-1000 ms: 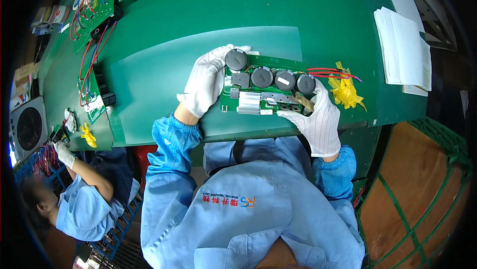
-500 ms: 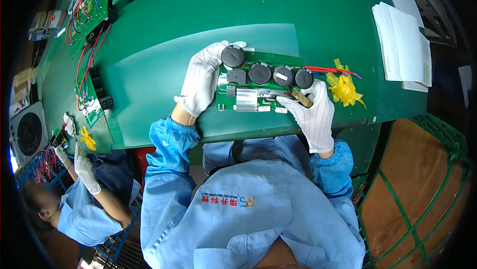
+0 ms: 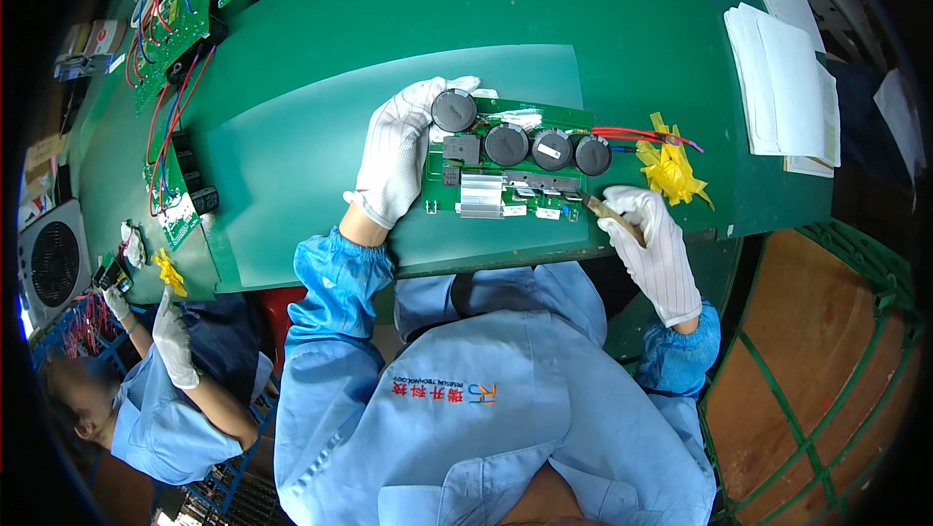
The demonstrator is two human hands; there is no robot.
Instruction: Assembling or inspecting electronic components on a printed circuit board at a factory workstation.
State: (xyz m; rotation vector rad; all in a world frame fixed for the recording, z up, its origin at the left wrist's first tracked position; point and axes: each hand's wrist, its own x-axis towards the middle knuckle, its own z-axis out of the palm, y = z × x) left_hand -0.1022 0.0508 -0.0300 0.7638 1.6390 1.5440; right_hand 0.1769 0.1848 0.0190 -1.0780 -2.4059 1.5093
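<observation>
Right hand (image 3: 653,249) shifted rightward; left hand (image 3: 397,157) grips board (image 3: 520,176).

The gloved left hand (image 3: 400,152) grips a green circuit board (image 3: 513,178) by its left edge over the bench (image 3: 466,1). The right hand (image 3: 651,242) (gloved too) holds a brown tool (image 3: 614,216) near the board's right end.

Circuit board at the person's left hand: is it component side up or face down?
The circuit board is component side up: its black cylinders and ribbed silver block face the camera.
</observation>
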